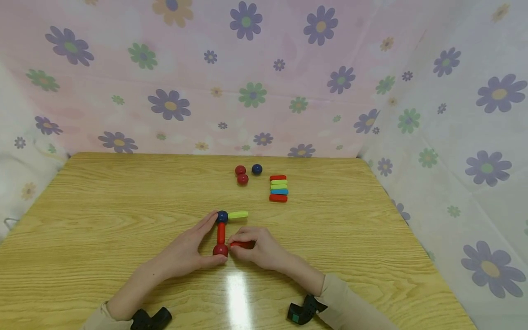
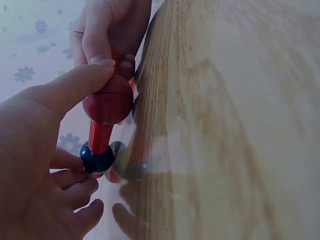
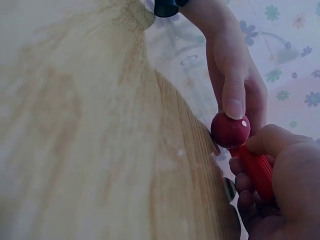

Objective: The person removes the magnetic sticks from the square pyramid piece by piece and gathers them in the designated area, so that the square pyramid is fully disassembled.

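My left hand (image 1: 183,254) spans a joined ball-and-stick piece on the table, its thumb against a red ball (image 1: 220,250) and its fingertips at a dark blue ball (image 1: 222,216). A red stick (image 1: 221,233) links the two balls, and a yellow-green stick (image 1: 238,215) juts rightward from the blue one. Between thumb and fingers, my right hand (image 1: 261,250) pinches another red stick (image 3: 257,172). That stick's end is right at the red ball (image 3: 230,129) in the right wrist view. Fingers hide part of the stick.
Behind the hands lie two red balls (image 1: 242,179) and a loose dark blue ball (image 1: 257,169). Right of them, several red, yellow-green and blue sticks (image 1: 279,192) lie in a stacked row. A flowered curtain (image 1: 280,110) borders the wooden table (image 1: 123,197) at the back.
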`<act>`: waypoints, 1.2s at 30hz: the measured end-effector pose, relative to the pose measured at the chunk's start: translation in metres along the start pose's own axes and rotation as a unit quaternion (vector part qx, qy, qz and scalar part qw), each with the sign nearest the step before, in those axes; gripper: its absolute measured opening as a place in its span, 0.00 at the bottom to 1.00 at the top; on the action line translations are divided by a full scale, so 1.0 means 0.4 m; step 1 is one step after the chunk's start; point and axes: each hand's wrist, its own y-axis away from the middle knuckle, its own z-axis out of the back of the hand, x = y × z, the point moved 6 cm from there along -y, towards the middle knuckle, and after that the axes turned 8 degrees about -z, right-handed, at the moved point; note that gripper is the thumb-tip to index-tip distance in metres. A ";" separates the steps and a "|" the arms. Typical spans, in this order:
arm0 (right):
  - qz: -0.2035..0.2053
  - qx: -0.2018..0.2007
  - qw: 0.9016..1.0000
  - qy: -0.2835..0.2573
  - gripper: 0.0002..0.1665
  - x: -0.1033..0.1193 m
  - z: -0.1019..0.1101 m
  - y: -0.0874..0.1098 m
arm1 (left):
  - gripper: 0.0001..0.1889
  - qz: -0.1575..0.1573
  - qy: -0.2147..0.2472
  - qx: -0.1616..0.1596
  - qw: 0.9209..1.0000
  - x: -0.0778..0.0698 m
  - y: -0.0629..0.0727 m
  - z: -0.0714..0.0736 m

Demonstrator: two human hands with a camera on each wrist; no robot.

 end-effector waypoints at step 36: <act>-0.155 -0.208 0.966 -0.001 0.12 -0.172 0.273 0.021 | 0.58 0.007 0.005 0.003 1.000 -0.004 0.001 0.003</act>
